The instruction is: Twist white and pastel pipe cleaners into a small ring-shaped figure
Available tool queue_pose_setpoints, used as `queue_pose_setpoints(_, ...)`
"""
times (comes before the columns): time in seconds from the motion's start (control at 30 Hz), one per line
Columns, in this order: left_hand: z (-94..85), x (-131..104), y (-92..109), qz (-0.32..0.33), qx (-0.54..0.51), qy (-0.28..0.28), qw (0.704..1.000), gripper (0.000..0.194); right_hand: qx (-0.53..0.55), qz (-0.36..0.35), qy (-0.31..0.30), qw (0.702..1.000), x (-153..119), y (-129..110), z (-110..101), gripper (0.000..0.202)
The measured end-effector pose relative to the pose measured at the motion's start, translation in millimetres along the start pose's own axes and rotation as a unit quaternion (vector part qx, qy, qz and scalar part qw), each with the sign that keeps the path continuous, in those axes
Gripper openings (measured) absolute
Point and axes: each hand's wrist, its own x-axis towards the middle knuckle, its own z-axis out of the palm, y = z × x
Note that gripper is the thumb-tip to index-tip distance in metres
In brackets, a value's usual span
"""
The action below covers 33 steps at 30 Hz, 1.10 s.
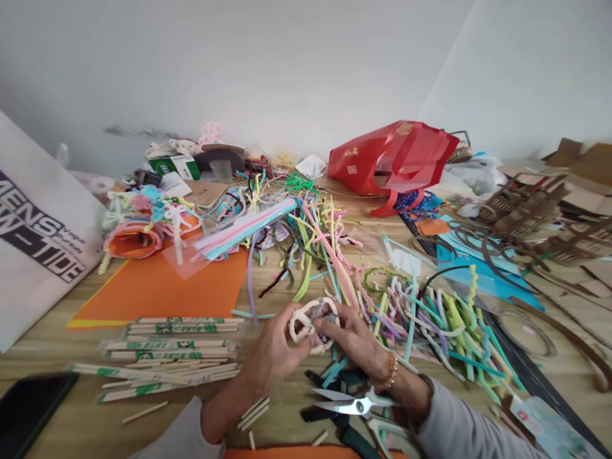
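Between my two hands is a looped piece of fuzzy pipe cleaner (301, 324), mostly white with a grey part near its middle. My left hand (278, 344) grips its left side with the thumb underneath. From the right, my right hand (352, 338) closes on it, thumb pressing near the grey part; its other fingers are partly hidden behind the piece. A beaded bracelet circles the right wrist. Just below lie open scissors (361, 406) with pale handles, on top of dark-handled pliers (351, 440). Loose coloured pipe cleaners (339, 268) spread behind my hands.
Paper-wrapped chopsticks (176, 344) and a phone (33, 414) lie left. Behind them are orange sheets (191, 287) and a pipe-cleaner flower bundle (148, 223). More pipe cleaners (435, 312) are heaped right. A red bag (373, 159) lies at the back; a white bag (38, 236) stands far left.
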Motion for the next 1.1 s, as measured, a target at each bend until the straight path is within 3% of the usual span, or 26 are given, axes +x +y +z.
queue_pose_setpoints(0.17,1.2,0.2,-0.4,0.017,0.037,0.020,0.999,0.038,-0.019,-0.006,-0.005,1.000,0.3,-1.2,-0.5,0.016)
queue_pose_setpoints(0.47,-0.3,-4.2,3.5,0.020,0.131,0.013,0.991,0.017,-0.075,-0.028,-0.012,0.997,-3.3,-1.3,1.1,0.008)
queue_pose_setpoints(0.63,-2.7,-2.9,3.7,0.024,0.127,-0.003,0.992,0.020,-0.111,-0.029,-0.017,0.993,-3.6,-2.6,0.9,0.007)
queue_pose_setpoints(0.93,-5.8,4.5,-16.5,0.020,-0.024,-0.040,0.999,0.016,-0.152,-0.021,-0.007,0.988,-5.6,-2.1,0.8,0.011)
queue_pose_setpoints(1.1,-5.2,9.6,-26.9,0.002,-0.101,-0.030,0.994,0.013,-0.177,-0.020,0.016,0.984,-6.0,-2.7,0.8,0.012)
